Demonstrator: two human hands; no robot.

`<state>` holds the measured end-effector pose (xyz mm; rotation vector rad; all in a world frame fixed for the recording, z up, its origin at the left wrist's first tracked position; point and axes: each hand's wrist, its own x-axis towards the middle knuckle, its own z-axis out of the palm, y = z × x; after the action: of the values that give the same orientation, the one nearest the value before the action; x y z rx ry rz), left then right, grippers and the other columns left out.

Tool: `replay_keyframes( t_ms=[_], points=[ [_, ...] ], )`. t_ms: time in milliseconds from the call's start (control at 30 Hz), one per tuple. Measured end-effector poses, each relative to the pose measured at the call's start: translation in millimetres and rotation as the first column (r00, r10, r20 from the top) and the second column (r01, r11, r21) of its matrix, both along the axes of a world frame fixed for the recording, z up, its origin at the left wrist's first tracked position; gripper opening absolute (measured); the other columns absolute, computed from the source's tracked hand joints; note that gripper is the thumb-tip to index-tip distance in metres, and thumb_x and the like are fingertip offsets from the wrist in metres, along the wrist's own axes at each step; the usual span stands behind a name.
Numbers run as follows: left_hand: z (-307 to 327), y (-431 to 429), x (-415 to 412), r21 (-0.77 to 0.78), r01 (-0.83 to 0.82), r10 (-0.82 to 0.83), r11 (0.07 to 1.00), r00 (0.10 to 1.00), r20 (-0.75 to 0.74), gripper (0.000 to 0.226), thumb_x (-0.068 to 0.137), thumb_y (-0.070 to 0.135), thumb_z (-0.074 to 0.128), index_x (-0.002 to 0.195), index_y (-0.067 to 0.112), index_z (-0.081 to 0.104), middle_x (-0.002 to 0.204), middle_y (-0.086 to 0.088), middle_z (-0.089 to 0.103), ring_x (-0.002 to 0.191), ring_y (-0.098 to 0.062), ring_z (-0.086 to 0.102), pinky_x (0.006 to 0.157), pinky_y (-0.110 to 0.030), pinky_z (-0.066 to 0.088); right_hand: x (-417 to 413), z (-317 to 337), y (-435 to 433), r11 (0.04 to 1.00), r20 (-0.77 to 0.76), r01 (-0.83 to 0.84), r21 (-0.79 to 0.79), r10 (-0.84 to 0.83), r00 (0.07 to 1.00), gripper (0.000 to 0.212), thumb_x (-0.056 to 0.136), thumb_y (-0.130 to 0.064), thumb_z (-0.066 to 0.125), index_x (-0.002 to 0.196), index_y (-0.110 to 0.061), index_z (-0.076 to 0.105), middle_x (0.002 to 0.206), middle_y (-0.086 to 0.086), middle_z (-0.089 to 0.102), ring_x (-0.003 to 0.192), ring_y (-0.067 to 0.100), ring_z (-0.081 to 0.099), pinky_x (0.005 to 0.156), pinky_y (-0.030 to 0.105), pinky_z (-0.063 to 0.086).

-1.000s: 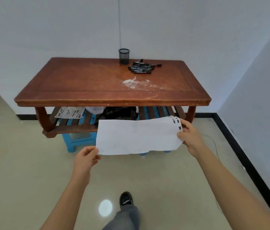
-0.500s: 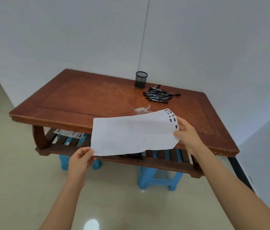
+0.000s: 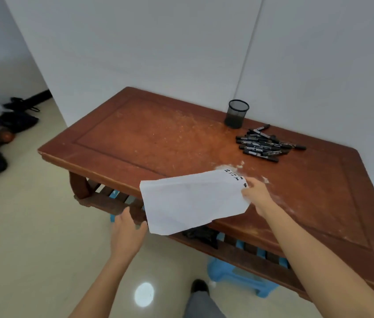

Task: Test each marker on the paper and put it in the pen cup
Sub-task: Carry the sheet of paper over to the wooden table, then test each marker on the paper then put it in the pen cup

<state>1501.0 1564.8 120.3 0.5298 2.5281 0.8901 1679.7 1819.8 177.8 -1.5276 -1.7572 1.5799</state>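
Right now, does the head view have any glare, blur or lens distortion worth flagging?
Head view: one round glare spot on the floor. Head view: motion smear on the left hand, so its hold on the paper is unclear; the right hand pinches it. Head view: labels on the markers unreadable; edges of the table splay from the wide lens.

The paper (image 3: 193,200) hides the fingertips of the right hand (image 3: 258,195) and whether the left hand (image 3: 127,232) touches its corner, its marks (image 3: 236,177) and the labels on the markers (image 3: 264,145) are too small to read, and the table (image 3: 158,138) is cut off by the right edge.
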Motion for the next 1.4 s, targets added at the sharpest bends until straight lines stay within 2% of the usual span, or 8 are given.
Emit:
replay_keyframes(
  t_ms=[167, 300, 567, 700, 833, 1000, 1167, 1400],
  points=[
    [23.0, 76.0, -5.8, -0.134, 0.242, -0.277, 0.961, 0.847, -0.454, 0.058, 0.084, 0.036, 0.053, 0.134, 0.006, 0.047, 0.141, -0.023, 0.042, 0.127, -0.044, 0.039, 0.093, -0.054, 0.043, -29.3, -5.4, 79.2, 0.991, 0.050, -0.115, 0.067, 0.112, 0.992, 0.043, 0.078, 0.016, 0.038, 0.105, -0.007, 0.063, 0.102, 0.009, 0.058, 0.089, 0.019, 0.053, 0.071, 0.024, 0.047],
    [29.1, 134.3, -5.3, -0.358, 0.417, -0.536, 0.835, 0.761, -0.364, 0.063, 0.082, 0.052, 0.035, 0.135, 0.022, 0.048, 0.147, -0.013, 0.034, 0.134, -0.037, 0.034, 0.094, -0.054, 0.043, -55.2, -1.4, 121.8, 0.980, 0.065, -0.170, 0.103, 0.164, 0.984, 0.040, 0.082, 0.015, 0.040, 0.118, 0.009, 0.056, 0.123, 0.023, 0.057, 0.107, 0.033, 0.056, 0.090, 0.040, 0.045],
    [19.3, 175.4, -24.5, -0.636, 0.509, -0.780, 0.580, 0.572, -0.254, 0.058, 0.079, 0.056, 0.032, 0.128, 0.029, 0.047, 0.129, -0.003, 0.059, 0.116, -0.026, 0.058, 0.086, -0.041, 0.050, -117.6, -13.1, 184.1, 0.963, 0.070, -0.194, 0.188, 0.184, 0.980, 0.041, 0.082, 0.006, 0.050, 0.123, 0.002, 0.056, 0.131, 0.016, 0.054, 0.121, 0.029, 0.050, 0.099, 0.035, 0.040],
    [15.2, 196.0, -43.5, -0.595, 0.561, -0.797, 0.576, 0.545, -0.258, 0.067, 0.084, 0.056, 0.025, 0.141, 0.022, 0.038, 0.147, -0.004, 0.037, 0.133, -0.026, 0.036, 0.102, -0.044, 0.032, -142.7, -19.0, 200.3, 0.961, 0.064, -0.169, 0.218, 0.159, 0.985, 0.039, 0.082, 0.007, 0.051, 0.120, 0.001, 0.058, 0.130, 0.016, 0.055, 0.120, 0.028, 0.049, 0.095, 0.030, 0.039],
    [-0.7, 217.6, -60.3, -0.533, 0.692, -0.872, 0.486, 0.426, -0.242, 0.074, 0.078, 0.064, -0.002, 0.138, 0.026, -0.025, 0.143, 0.006, -0.032, 0.132, -0.017, -0.030, 0.109, -0.036, -0.016, -161.4, -21.5, 213.4, 0.954, 0.083, -0.140, 0.264, 0.122, 0.989, 0.039, 0.082, 0.008, 0.051, 0.120, 0.000, 0.058, 0.128, 0.016, 0.056, 0.119, 0.029, 0.051, 0.095, 0.029, 0.039],
    [-10.6, 238.2, -78.8, -0.511, 0.753, -0.906, 0.414, 0.397, -0.149, 0.073, 0.096, 0.054, 0.024, 0.147, 0.020, -0.015, 0.139, 0.005, -0.035, 0.129, -0.016, -0.034, 0.111, -0.038, -0.018, -183.3, -23.3, 218.7, 0.934, 0.214, -0.185, 0.307, 0.121, 0.969, 0.043, 0.084, 0.007, 0.050, 0.125, -0.002, 0.054, 0.130, 0.017, 0.054, 0.122, 0.028, 0.048, 0.096, 0.028, 0.037],
    [-30.8, 248.5, -88.1, -0.480, 0.820, -0.950, 0.311, 0.289, -0.123, 0.098, 0.063, 0.066, -0.011, 0.149, 0.018, -0.008, 0.150, 0.001, -0.028, 0.139, -0.023, -0.028, 0.110, -0.042, -0.019, -183.6, -30.3, 216.7, 0.877, 0.436, -0.285, 0.386, 0.099, 0.894, 0.043, 0.085, -0.003, 0.053, 0.128, -0.010, 0.053, 0.131, 0.019, 0.049, 0.123, 0.034, 0.044, 0.104, 0.040, 0.037],
    [-48.4, 246.4, -72.9, -0.448, 0.835, -0.946, 0.320, 0.256, -0.199, 0.095, 0.067, 0.066, -0.008, 0.149, 0.019, -0.001, 0.147, -0.003, -0.024, 0.131, -0.028, -0.030, 0.107, -0.048, -0.024, -158.7, -53.1, 174.4, 0.842, 0.593, -0.404, 0.357, 0.130, 0.794, 0.043, 0.086, -0.008, 0.052, 0.129, -0.011, 0.052, 0.135, 0.014, 0.044, 0.128, 0.029, 0.037, 0.106, 0.034, 0.029]
  ],
)
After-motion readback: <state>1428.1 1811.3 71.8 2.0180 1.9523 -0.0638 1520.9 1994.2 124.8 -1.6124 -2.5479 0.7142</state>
